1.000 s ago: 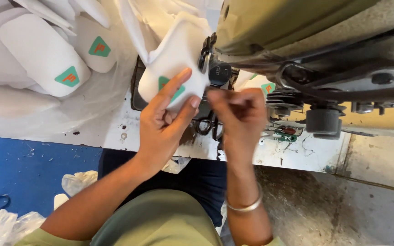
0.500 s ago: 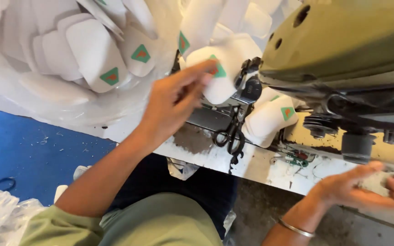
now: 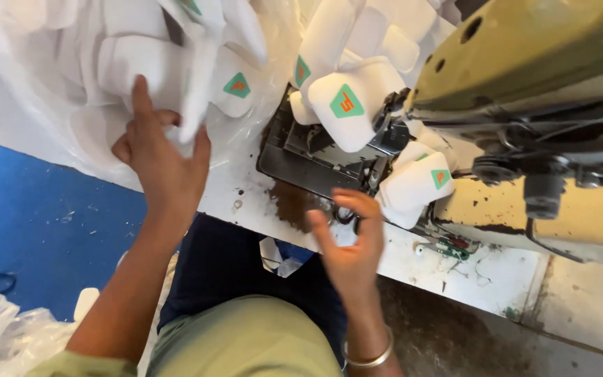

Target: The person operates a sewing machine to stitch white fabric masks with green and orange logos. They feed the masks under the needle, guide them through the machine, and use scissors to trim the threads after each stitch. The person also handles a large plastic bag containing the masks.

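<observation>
Nearest the camera, the right hand (image 3: 349,241) hovers open and empty, fingers spread and palm turned inward, a thin silver bangle (image 3: 368,356) on its wrist; it sits just short of the black metal bed plate (image 3: 308,157) of the olive-green industrial sewing machine (image 3: 525,63). Just beyond its fingertips a small white padded fabric piece with a green triangular label (image 3: 417,187) lies against the machine's base. Further out, a second white padded piece with the same green triangle patch (image 3: 350,105) sits up against the needle area, probably so the seam can be fed through. Off to the far side, the left hand (image 3: 162,157) reaches up into the heap of loose white padded pieces (image 3: 141,63) lying on clear plastic sheeting (image 3: 29,105), fingers extended and touching one piece; whether it has closed on anything cannot be told. The heap sits within arm's reach of that hand, apparently as a stock pile. Below both hands runs the stained white worktable edge (image 3: 483,272), and past the left forearm the blue floor (image 3: 29,230)
</observation>
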